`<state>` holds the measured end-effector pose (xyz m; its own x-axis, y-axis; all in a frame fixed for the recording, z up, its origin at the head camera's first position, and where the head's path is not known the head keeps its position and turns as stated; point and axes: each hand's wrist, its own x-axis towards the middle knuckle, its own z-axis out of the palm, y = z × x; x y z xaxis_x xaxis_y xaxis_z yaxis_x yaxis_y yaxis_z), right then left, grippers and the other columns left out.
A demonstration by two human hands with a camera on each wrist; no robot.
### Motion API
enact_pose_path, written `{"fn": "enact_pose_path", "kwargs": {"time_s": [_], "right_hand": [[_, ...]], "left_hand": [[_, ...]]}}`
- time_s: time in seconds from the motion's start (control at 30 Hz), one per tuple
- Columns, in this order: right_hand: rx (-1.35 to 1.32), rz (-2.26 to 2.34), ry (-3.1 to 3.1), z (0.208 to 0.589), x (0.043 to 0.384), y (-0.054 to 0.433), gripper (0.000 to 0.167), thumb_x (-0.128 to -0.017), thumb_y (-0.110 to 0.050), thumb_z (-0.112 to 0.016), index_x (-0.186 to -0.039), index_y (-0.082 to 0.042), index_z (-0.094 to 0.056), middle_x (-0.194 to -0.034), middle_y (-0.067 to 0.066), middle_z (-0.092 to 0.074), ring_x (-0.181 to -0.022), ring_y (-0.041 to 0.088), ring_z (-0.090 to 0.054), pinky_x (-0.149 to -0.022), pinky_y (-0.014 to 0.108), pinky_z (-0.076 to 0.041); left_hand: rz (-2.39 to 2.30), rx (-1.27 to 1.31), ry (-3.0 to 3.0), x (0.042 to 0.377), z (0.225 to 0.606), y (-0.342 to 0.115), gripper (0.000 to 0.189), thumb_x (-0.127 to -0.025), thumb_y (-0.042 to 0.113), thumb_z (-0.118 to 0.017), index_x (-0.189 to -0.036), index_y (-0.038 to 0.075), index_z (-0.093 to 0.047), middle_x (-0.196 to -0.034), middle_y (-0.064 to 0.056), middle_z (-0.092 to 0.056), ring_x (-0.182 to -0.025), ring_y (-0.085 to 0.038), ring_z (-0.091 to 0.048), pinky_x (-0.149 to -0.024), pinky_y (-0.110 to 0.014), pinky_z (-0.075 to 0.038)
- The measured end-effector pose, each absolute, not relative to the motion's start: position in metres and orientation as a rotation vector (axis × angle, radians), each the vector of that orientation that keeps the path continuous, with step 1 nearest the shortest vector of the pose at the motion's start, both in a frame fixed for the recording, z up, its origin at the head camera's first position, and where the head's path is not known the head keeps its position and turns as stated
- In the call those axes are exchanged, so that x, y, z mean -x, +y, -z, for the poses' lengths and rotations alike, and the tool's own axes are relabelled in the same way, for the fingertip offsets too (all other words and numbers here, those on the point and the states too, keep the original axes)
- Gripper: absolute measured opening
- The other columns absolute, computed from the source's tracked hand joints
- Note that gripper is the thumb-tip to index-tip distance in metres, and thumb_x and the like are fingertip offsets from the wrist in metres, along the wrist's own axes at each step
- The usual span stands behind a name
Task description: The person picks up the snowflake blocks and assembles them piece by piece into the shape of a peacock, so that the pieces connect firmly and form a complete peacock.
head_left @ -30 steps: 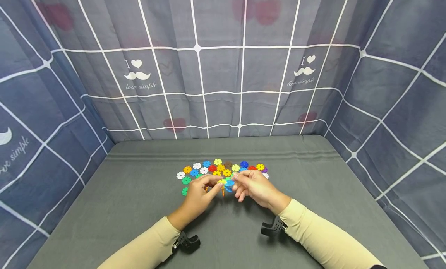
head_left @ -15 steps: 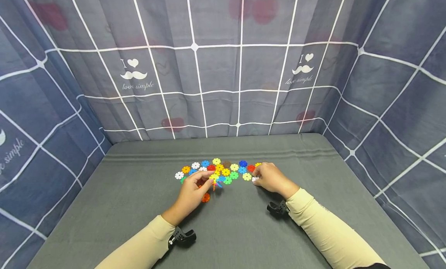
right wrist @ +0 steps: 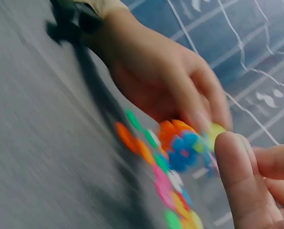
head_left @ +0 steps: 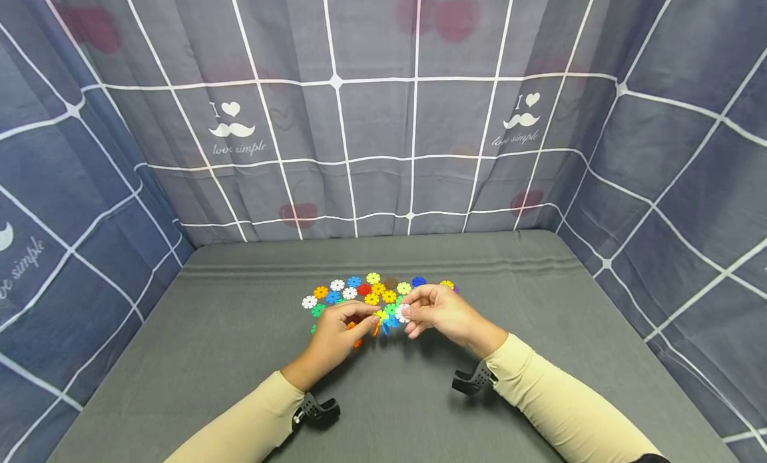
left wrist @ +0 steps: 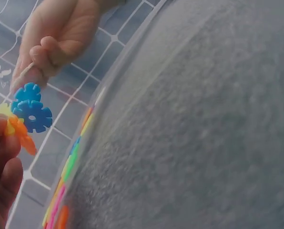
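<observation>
My left hand (head_left: 335, 333) pinches a small cluster of joined plastic snowflake discs between thumb and fingers. Yellow, orange and blue pieces show in it; the left wrist view gives a blue disc (left wrist: 32, 117) and an orange disc (left wrist: 22, 134) set at angles to each other. My right hand (head_left: 449, 314) pinches a white snowflake disc (head_left: 403, 312) by its edge, close to the right side of the cluster. Whether the white disc touches the cluster I cannot tell. In the right wrist view the cluster is blurred and partly behind my right fingers (right wrist: 237, 167).
Several loose snowflake discs lie flat beyond the hands, among them a red disc (head_left: 364, 290), a brown disc (head_left: 391, 282) and a dark blue disc (head_left: 419, 281). They lie on a grey cloth-covered table (head_left: 383, 410). A checked curtain (head_left: 383, 123) encloses the back and sides.
Half a second ago my right hand was at the white disc on the right of the loose pieces. It has come left with that disc, near the cluster, which shifted slightly right.
</observation>
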<state>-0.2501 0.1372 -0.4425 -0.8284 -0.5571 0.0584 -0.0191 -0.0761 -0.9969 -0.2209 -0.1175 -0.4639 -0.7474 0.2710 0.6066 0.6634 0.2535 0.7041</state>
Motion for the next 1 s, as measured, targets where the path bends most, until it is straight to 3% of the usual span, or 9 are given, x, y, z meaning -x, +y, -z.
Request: {"fn": "enact_pose_path", "kwargs": {"time_s": [0.13, 0.23, 0.5, 0.8, 1.0], "right_hand": [[0.550, 2.005, 1.786, 0.448, 0.242, 0.127, 0.018, -0.100, 0.004, -0.066, -0.114, 0.016, -0.065, -0.091, 0.021, -0.070, -0.071, 0.022, -0.072, -0.070, 0.039, -0.064], [0.502, 2.049, 1.793, 0.451, 0.238, 0.123, 0.019, -0.100, 0.006, -0.065, -0.115, 0.018, -0.063, -0.091, 0.018, -0.071, -0.070, 0.021, -0.073, -0.069, 0.038, -0.064], [0.519, 1.996, 1.878, 0.448, 0.233, 0.118, 0.018, -0.098, 0.004, -0.069, -0.110, 0.017, -0.067, -0.096, 0.041, -0.066, -0.067, 0.024, -0.073, -0.068, 0.042, -0.064], [0.446, 2.012, 1.686, 0.454, 0.231, 0.119, 0.014, -0.099, 0.011, -0.063, -0.111, 0.019, -0.066, -0.084, 0.018, -0.070, -0.065, 0.018, -0.071, -0.065, 0.034, -0.063], [0.553, 1.871, 2.019, 0.450, 0.246, 0.129, 0.026, -0.107, -0.008, -0.062, -0.118, 0.016, -0.063, -0.089, 0.022, -0.069, -0.062, 0.023, -0.070, -0.059, 0.040, -0.062]], "left_hand": [[1.410, 0.944, -2.123, 0.227, 0.474, -0.119, 0.022, -0.087, -0.006, -0.084, -0.106, 0.004, -0.081, -0.098, -0.004, -0.077, -0.076, -0.017, -0.067, -0.060, -0.033, -0.055], [1.354, 1.003, -2.074, 0.229, 0.476, -0.119, 0.021, -0.085, -0.005, -0.086, -0.104, 0.004, -0.083, -0.099, -0.002, -0.077, -0.082, -0.018, -0.071, -0.066, -0.032, -0.058], [1.198, 1.132, -1.983, 0.230, 0.475, -0.119, 0.023, -0.082, -0.007, -0.087, -0.102, 0.004, -0.083, -0.096, -0.001, -0.077, -0.088, -0.017, -0.073, -0.081, -0.026, -0.059], [1.117, 1.242, -1.908, 0.227, 0.470, -0.114, 0.026, -0.078, -0.014, -0.086, -0.098, 0.002, -0.082, -0.093, -0.004, -0.077, -0.086, -0.019, -0.074, -0.080, -0.029, -0.060], [1.159, 1.115, -1.959, 0.233, 0.471, -0.120, 0.021, -0.083, -0.008, -0.086, -0.100, 0.004, -0.082, -0.094, -0.001, -0.077, -0.082, -0.014, -0.072, -0.070, -0.030, -0.060]]}}
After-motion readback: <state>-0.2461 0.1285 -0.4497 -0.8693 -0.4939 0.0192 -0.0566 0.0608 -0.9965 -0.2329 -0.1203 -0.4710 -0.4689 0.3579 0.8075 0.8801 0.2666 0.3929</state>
